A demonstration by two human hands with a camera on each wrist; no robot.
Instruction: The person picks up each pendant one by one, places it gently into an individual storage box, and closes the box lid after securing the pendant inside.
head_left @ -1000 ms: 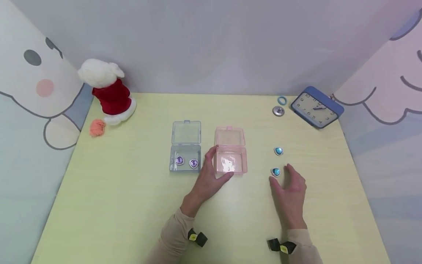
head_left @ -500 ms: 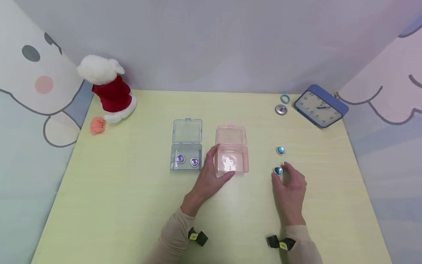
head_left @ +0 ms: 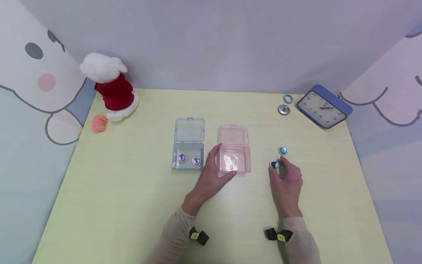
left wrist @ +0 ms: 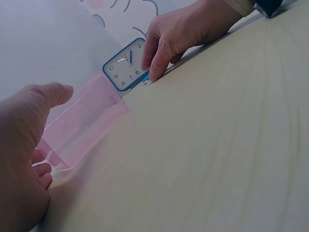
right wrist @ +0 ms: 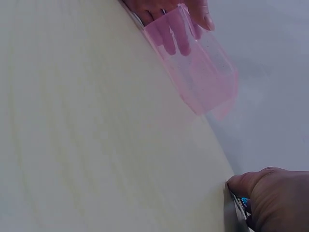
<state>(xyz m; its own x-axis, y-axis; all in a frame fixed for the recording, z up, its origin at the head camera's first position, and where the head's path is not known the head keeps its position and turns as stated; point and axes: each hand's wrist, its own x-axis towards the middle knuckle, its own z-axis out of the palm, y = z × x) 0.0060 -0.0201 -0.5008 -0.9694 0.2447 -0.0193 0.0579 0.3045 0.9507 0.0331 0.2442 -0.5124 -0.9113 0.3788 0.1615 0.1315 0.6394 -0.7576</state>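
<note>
Between the thumb and fingers of my right hand (head_left: 287, 183) is a blue gem charm (head_left: 274, 165) with a sparkly rim; in the right wrist view the fingers (right wrist: 277, 198) mostly hide it. A second blue gem charm (head_left: 282, 150) lies just beyond those fingertips. My left hand (head_left: 211, 176) holds the open pink plastic box (head_left: 244, 159), thumb at its front edge and fingers along its left side. Nothing lies inside that box. To its left stands an open blue-grey plastic box (head_left: 189, 149) with two purple gem charms (head_left: 196, 161) inside.
At the back right are a blue clock (head_left: 324, 106), a round metal piece (head_left: 284, 109) and a small blue ring (head_left: 288, 98). A white plush toy (head_left: 115, 91) in red and an orange bundle (head_left: 99, 123) sit at the back left. Walls border the table's back and sides.
My right thumb and fingers have come together on the nearer blue gem charm and moved it slightly away from me and left. My left hand stays at the pink box.
</note>
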